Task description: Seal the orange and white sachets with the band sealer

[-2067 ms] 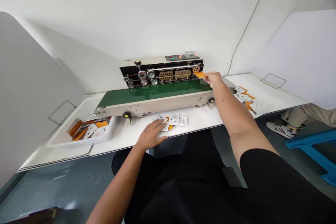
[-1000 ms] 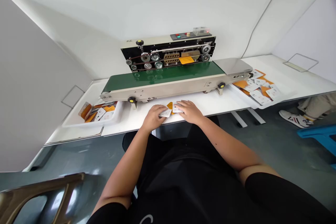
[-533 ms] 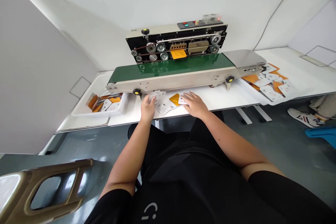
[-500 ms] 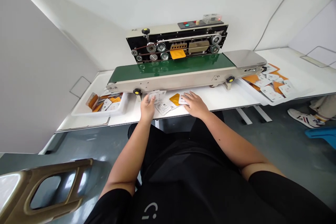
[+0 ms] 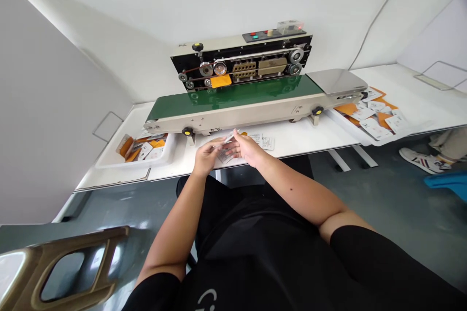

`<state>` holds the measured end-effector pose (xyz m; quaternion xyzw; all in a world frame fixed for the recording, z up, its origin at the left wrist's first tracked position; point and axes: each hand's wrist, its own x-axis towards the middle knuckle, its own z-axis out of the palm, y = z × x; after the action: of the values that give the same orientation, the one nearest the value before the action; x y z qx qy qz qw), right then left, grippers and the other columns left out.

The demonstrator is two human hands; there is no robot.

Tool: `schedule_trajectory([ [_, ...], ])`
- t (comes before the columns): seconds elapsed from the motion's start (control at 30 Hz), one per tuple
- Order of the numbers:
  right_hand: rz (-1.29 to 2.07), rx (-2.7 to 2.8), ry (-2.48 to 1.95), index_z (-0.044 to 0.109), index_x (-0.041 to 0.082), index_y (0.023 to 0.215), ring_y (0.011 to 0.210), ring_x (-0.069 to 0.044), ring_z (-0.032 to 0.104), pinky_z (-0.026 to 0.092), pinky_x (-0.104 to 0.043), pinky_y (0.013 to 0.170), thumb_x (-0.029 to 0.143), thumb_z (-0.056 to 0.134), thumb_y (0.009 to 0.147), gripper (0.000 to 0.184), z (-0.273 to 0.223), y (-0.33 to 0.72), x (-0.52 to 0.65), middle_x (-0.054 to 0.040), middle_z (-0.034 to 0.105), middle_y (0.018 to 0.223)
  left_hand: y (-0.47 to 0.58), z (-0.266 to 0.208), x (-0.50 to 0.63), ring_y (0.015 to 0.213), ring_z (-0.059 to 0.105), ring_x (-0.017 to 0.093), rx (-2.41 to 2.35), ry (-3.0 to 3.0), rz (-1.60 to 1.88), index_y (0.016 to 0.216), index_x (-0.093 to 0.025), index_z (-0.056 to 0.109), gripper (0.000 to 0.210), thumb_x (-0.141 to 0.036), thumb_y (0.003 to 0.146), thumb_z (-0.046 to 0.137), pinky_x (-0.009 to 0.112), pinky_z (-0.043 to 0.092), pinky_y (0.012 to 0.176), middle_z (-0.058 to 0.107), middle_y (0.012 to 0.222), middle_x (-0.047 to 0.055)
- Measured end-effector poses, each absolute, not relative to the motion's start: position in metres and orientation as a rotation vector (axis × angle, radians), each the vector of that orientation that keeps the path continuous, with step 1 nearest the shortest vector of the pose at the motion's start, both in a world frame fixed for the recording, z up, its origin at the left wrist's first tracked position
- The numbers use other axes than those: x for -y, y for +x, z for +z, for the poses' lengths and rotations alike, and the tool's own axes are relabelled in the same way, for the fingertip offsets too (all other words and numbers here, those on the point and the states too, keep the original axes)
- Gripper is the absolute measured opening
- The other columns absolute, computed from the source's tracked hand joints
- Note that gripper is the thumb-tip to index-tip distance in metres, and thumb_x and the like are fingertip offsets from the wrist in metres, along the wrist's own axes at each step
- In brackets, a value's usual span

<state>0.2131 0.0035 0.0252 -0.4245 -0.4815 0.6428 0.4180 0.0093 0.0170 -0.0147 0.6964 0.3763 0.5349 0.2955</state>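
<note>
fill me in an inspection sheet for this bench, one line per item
Surface: white table, machine standing on it.
Work items: orange packet at the machine's rollers, above the green belt; loose packets on the table by the hands.
Clutter: packets jumbled in the left tub and right tub.
Left hand: holds a white packet.
Right hand: thumb at that packet's far end; grip unclear.
Cables: one cord down the wall; lower end hidden.
Surroundings: brown chair at left; blue stool and someone's shoe at right.
</note>
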Motion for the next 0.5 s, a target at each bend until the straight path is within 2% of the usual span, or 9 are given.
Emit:
schedule_trajectory([
  [0.13,1.421,1.126,-1.188,0.070,0.018,0.106,0.069,-0.017,0.069,0.052,-0.025,0.051,0.064,0.066,0.096,0.047,0.021,0.214,-0.007,-0.0083,0.075,0.090,0.009,-0.004,-0.012,0.142,0.062,0.032,-0.734,2.202,1.233,0.109,-0.028,0.084,0.024,-0.045,0.101,0.070,0.062,0.048,0.120,0.079,0.128,0.011],
  [0.23,1.246,1.101,-1.198,0.067,0.020,0.118,0.062,-0.015,0.068,0.046,-0.022,0.046,0.061,0.061,0.099,0.046,0.028,0.236,-0.011,-0.0061,0.076,0.090,0.009,-0.003,-0.011,0.145,0.059,0.032,-0.781,2.274,1.251,0.113,-0.030,0.084,0.024,-0.042,0.104,0.066,0.064,0.046,0.121,0.075,0.138,0.009],
  [0.33,1.006,1.075,-1.182,0.060,0.021,0.130,0.061,-0.013,0.069,0.045,-0.020,0.047,0.055,0.055,0.103,0.043,0.054,0.287,-0.033,-0.0066,0.076,0.098,0.009,-0.006,-0.011,0.141,0.063,0.031,-0.848,2.250,1.351,0.116,-0.030,0.083,0.025,-0.040,0.105,0.063,0.061,0.049,0.120,0.073,0.141,0.010],
  [0.4,0.743,1.048,-1.218,0.057,0.021,0.133,0.063,-0.010,0.067,0.048,-0.019,0.052,0.044,0.059,0.103,0.038,0.080,0.336,-0.059,-0.0073,0.076,0.106,0.009,-0.008,-0.011,0.136,0.065,0.029,-0.864,2.227,1.408,0.117,-0.030,0.083,0.023,-0.037,0.105,0.064,0.057,0.051,0.118,0.073,0.141,0.010],
  [0.5,0.390,0.908,-1.325,0.055,0.014,0.134,0.060,-0.005,0.057,0.048,-0.019,0.058,0.017,0.059,0.099,0.035,0.117,0.411,-0.102,-0.0105,0.075,0.113,0.011,-0.007,-0.010,0.132,0.067,0.028,-0.898,2.204,1.444,0.116,-0.030,0.083,0.021,-0.035,0.104,0.067,0.053,0.054,0.115,0.074,0.139,0.009],
])
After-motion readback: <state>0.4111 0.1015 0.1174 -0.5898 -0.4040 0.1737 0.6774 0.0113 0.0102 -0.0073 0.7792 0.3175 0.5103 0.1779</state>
